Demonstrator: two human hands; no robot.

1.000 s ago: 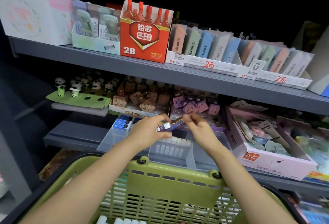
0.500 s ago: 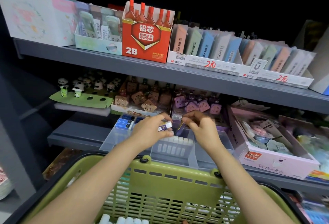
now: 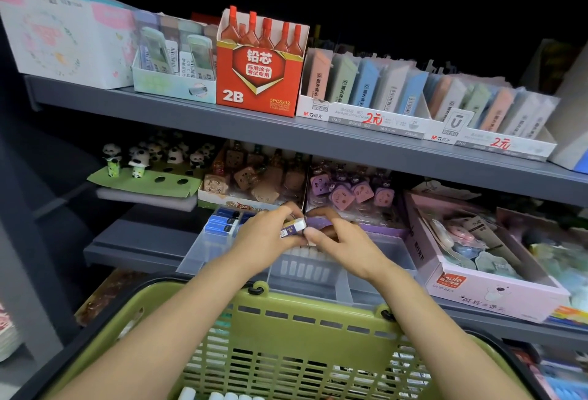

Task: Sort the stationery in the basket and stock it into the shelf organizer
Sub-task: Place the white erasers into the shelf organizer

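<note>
Head view, left hand (image 3: 267, 234) fingers pinching a small eraser (image 3: 293, 228), right hand (image 3: 342, 240) fingers curled, grip unclear, above clear organizer (image 3: 378, 275)

Upper shelf (image 3: 191, 119), grey: a pastel box (image 3: 63, 40) at the left, then a pale green tray (image 3: 171, 87), a red 2B lead box (image 3: 257, 81) and two white display trays (image 3: 359, 119). Lower shelf (image 3: 133, 240), grey: panda figures on a green card (image 3: 143, 181), a clear organizer (image 3: 203, 253) and a pink box (image 3: 490, 288).
</note>
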